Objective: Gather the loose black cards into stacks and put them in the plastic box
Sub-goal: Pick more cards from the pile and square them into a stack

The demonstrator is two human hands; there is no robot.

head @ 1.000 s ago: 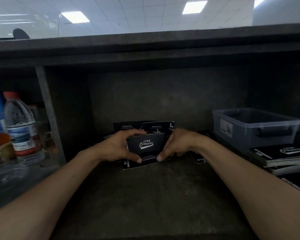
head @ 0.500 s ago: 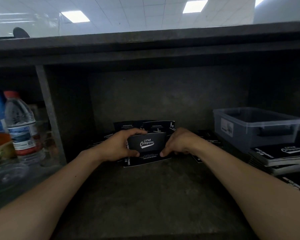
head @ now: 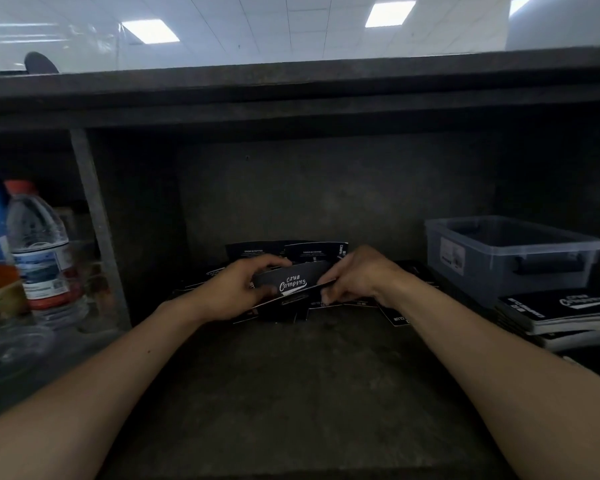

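1. We judge the task to be at an early stage. One stack [head: 291, 282] is in our hands at the centre of the view, and nothing we can see has gone into the box [head: 482, 268] yet.
2. Our left hand [head: 232, 291] grips the stack's 9 o'clock end, with fingers curled over its top edge and the thumb beneath. Our right hand [head: 357, 277] pinches the 3 o'clock end. The stack sits tilted just above the shelf [head: 291, 382], printed face towards us.
3. Loose cards [head: 253, 251] are still to be gathered. Some lean against the back wall at 12 o'clock from our hands, and others lie flat under and around them, out to 4 o'clock. We cannot tell how many there are.
4. The box stands at 3 o'clock, well apart from the stack. It is open-topped and has no lid on it. We see no cards through its cloudy wall, though the floor is too dim for us to be sure.
5. Just in front of the box, at 4 o'clock, lie black piles [head: 561, 308] bearing the same print. In our judgement these may be finished stacks waiting outside the box, but we cannot confirm it.
6. Still ahead of us are squaring this stack, carrying it to the box and collecting the rest.
7. At 9 o'clock, beyond a divider, a clear bottle [head: 39, 251] stands capped. We cannot tell what is in it.
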